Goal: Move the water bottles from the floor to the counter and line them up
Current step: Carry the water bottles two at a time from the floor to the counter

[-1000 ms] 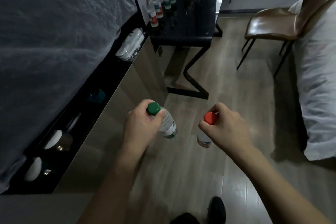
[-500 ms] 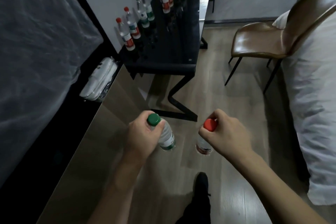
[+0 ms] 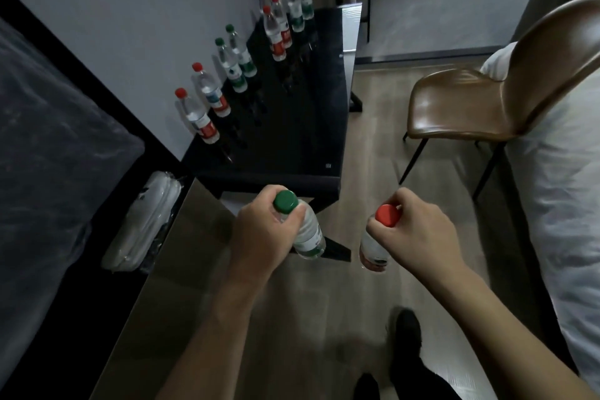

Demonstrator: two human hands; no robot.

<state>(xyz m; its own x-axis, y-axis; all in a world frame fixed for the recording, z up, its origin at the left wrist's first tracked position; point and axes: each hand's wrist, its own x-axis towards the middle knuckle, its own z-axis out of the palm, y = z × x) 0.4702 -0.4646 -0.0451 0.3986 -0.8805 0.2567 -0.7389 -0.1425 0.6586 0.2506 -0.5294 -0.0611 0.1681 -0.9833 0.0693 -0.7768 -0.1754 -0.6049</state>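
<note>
The table (image 3: 311, 127) is dark and glossy, with one long edge against the wall. A row of bottles (image 3: 240, 71) stands along that wall edge, which keeps the centre and the front edge free. The near wall-side corner has open room just before the first red-cap bottle. A chair (image 3: 487, 97) stands apart from the table, leaving a floor aisle between. The left hand (image 3: 263, 237) has its fingers pinching the neck of a green-cap bottle (image 3: 306, 235). The right hand (image 3: 412, 230) pinches a red-cap bottle (image 3: 373, 248) likewise. Both bottles hang cap-up over the floor, short of the table's near end.
</note>
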